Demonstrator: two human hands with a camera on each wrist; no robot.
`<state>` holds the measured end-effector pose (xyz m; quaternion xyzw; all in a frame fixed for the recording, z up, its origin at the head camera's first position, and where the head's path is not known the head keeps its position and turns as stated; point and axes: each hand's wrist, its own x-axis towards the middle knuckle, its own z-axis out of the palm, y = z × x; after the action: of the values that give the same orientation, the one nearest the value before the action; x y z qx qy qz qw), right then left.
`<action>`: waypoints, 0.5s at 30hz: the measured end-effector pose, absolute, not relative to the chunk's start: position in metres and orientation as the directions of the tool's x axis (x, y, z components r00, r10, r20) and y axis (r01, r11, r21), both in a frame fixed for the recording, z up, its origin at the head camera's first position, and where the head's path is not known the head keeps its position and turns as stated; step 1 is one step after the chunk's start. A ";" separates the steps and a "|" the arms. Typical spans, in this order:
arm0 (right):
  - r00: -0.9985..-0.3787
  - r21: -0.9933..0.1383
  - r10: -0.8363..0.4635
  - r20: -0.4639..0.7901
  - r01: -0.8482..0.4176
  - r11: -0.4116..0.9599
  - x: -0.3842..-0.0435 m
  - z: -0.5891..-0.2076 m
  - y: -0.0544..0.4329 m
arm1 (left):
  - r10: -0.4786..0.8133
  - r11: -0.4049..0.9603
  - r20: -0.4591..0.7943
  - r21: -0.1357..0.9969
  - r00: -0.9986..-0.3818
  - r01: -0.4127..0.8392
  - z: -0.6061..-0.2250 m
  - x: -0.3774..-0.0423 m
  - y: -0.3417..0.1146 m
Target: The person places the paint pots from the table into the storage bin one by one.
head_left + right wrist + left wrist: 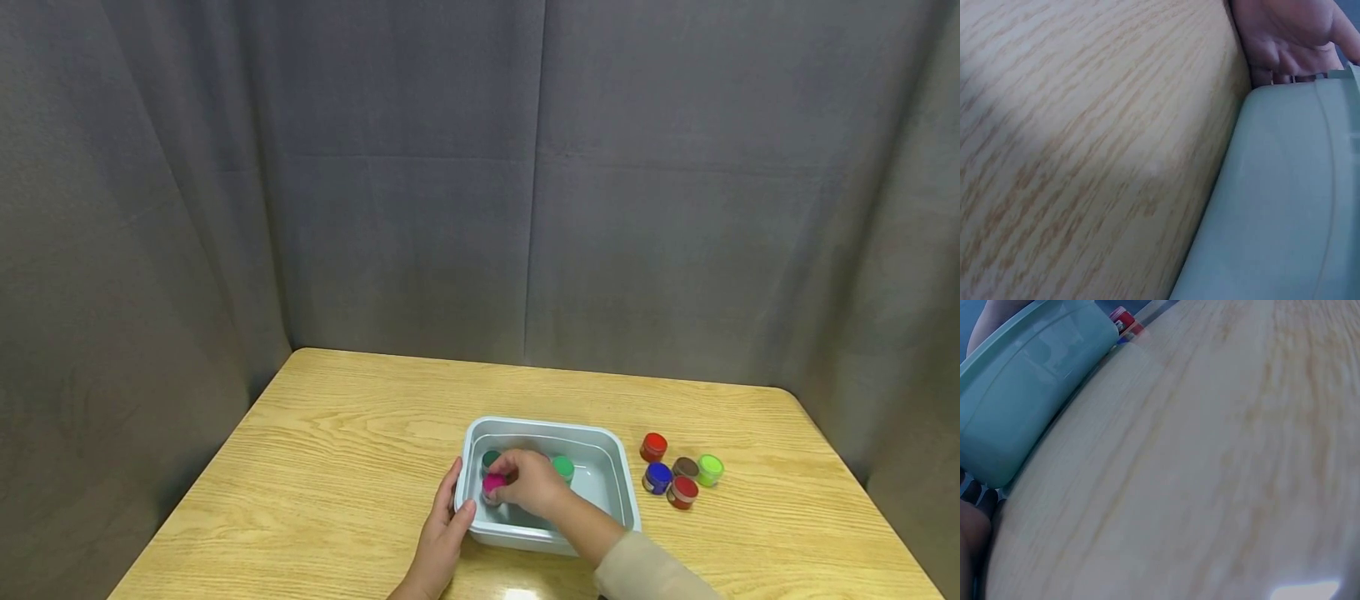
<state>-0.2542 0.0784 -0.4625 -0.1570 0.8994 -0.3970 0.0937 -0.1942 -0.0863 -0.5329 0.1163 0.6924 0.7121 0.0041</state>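
A pale blue-grey plastic tub (618, 492) sits on the wooden table. My left hand (438, 537) holds the tub's left end, thumb over the near-left rim and fingers along the outer wall. Inside the tub, my right hand (536, 485) pinches a small paint jar with a pink top (493, 483) between thumb and fingers, near the left wall. Behind it stands a dark green jar (491, 460). A lighter green jar (563, 467) stands right of the right hand. That hand partly hides what lies beneath it.
Right of the tub, several loose jars stand on the table: a red one (654, 447), a blue one (657, 478), a brown one (685, 468), a lime one (709, 469) and a darker red one (682, 492). Grey curtains (405, 208) surround the table (337, 467).
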 end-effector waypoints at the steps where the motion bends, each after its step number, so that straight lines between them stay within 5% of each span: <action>1: -0.933 -0.753 -0.356 -0.044 -0.203 0.625 -0.254 -0.463 0.080 | 0.169 -0.041 0.162 0.987 -0.972 0.158 -0.533 -0.194 -0.086; 15: -0.967 -0.851 -0.253 -0.037 -0.102 0.516 -0.248 -0.445 0.123 | 0.107 0.011 0.132 0.991 -0.985 0.134 -0.530 -0.193 -0.085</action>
<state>-0.2477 0.1232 -0.4447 -0.1022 0.8670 -0.4814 0.0782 -0.1932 -0.0850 -0.5295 0.0846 0.7110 0.6980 -0.0095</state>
